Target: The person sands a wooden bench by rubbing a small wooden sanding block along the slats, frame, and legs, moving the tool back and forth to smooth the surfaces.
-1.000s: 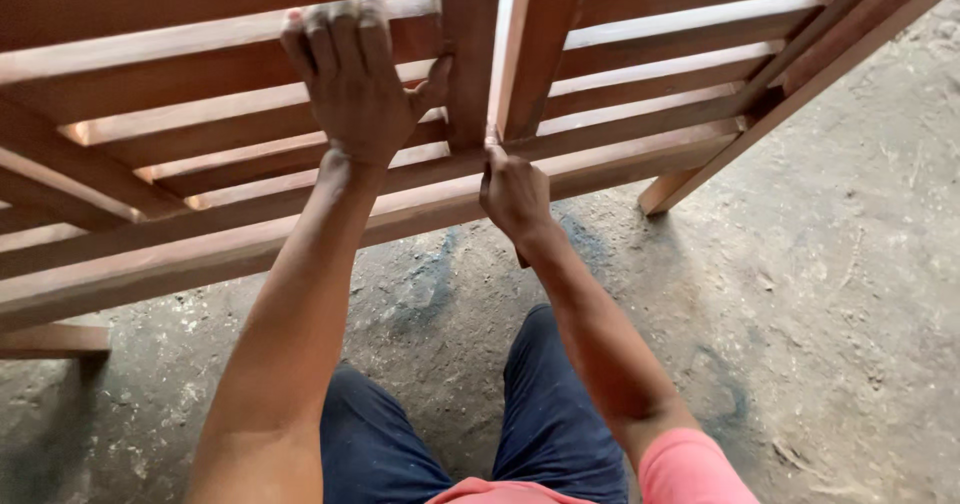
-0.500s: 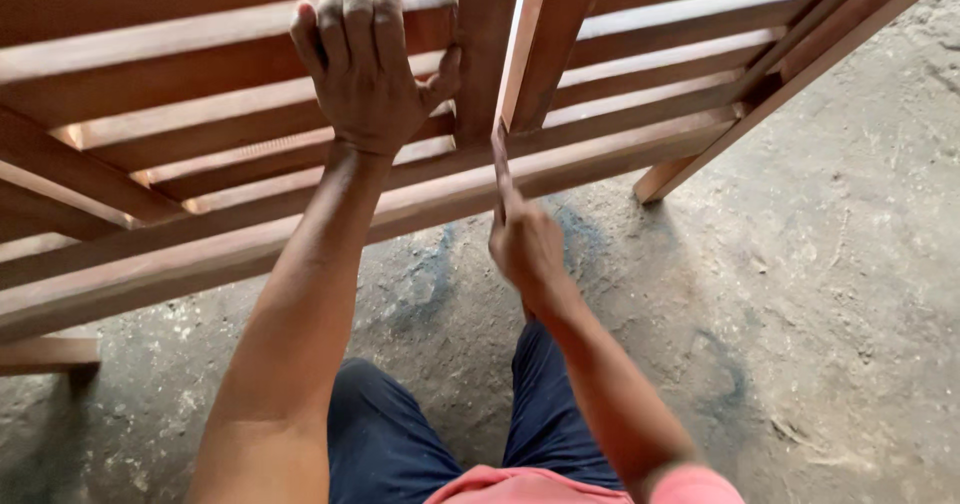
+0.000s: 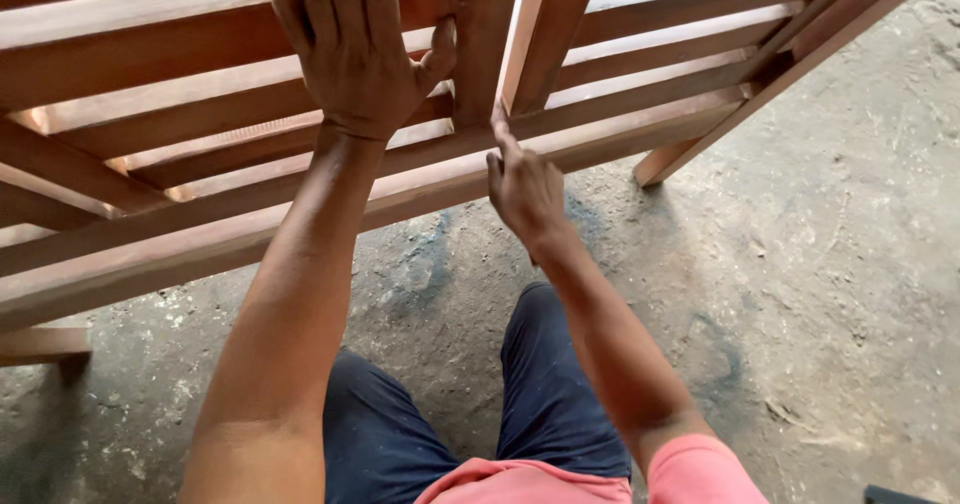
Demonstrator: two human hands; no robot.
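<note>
A reddish-brown slatted wooden frame (image 3: 200,254) fills the upper part of the view, standing on a concrete floor. My left hand (image 3: 355,49) reaches up and wraps over an upper slat (image 3: 150,54), thumb against the vertical post (image 3: 485,34). My right hand (image 3: 525,189) sits lower, in front of the bottom rails. Its index finger points up and touches the spot where the post meets a rail, and its other fingers are curled. The palm side is hidden, so I cannot see whether it holds anything.
My knees in dark blue trousers (image 3: 550,384) are below the frame, with a pink shirt hem at the bottom edge. A frame leg (image 3: 665,164) rests on the rough grey floor (image 3: 830,264) at right, and another foot (image 3: 40,344) stands at left.
My right hand dipped away from the lower rail and has come back up, index finger now at the base of the post. My left hand keeps its hold on the upper slat.
</note>
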